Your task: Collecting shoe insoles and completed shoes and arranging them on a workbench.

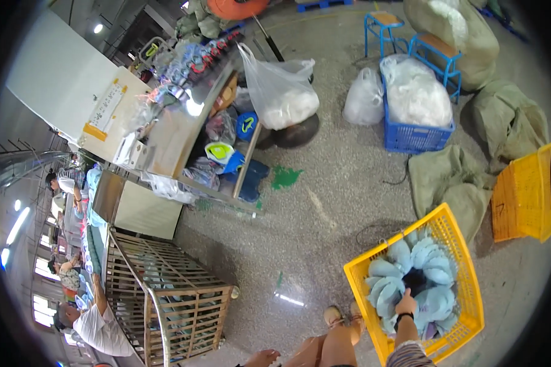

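Note:
A yellow plastic basket point(456, 244) stands on the floor at the lower right, tilted in the picture. Light blue, petal-shaped pieces point(386, 287) lie in it in fanned stacks, arranged in a ring around a dark middle. My right hand point(405, 303), with a dark band at the wrist, reaches into the basket by that dark middle. Its fingers look closed among the pieces, and what they grip is too small to make out. Low at the bottom edge, my left hand point(264, 358) is partly cut off, fingers loosely out and nothing visible in them.
A slatted cart point(183, 287) stands left, near people at a worktable. Ahead is a cluttered table point(165, 153) with a white bag point(284, 98). A blue crate point(417, 137), stools point(434, 46), green sacking point(450, 183) and another yellow basket point(523, 196) lie on the right.

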Tool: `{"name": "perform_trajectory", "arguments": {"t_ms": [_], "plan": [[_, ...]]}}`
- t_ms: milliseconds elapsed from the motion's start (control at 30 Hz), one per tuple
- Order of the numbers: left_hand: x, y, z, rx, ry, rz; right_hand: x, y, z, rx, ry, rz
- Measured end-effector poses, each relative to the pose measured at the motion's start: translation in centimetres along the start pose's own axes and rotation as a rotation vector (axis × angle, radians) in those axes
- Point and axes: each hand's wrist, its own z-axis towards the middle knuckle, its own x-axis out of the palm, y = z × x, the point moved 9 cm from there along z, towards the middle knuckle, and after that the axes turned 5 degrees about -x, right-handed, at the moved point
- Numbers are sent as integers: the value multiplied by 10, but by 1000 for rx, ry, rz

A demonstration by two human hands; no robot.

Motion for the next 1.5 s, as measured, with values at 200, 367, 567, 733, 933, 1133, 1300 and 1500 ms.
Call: {"name": "perform_trajectory", "arguments": {"t_ms": [200, 367, 567, 733, 933, 1133, 1300, 1500], "plan": [[-28, -57, 24, 137, 42, 25, -168, -105, -25, 167, -243, 457], [-97, -162, 2, 251, -153, 248, -396, 24, -49, -245, -354, 645], [-186, -213, 21, 339, -429, 179, -555, 316, -73, -573, -158, 1317], [-312, -231, 43, 395, -606, -73, -702, 538, -99, -1106, -146, 1269], [-453, -240, 19, 425, -738, -462, -803, 721, -192, -1406, -417, 1160], [-507, -271, 54, 600, -777, -556, -714, 887, -193, -1654, -634, 797], [-526, -346, 71, 639, -751, -349, -490, 971, -80, -1413, -605, 668], [-595, -435, 93, 479, -872, -232, -347, 1056, -91, -1708, 189, 372]]}}
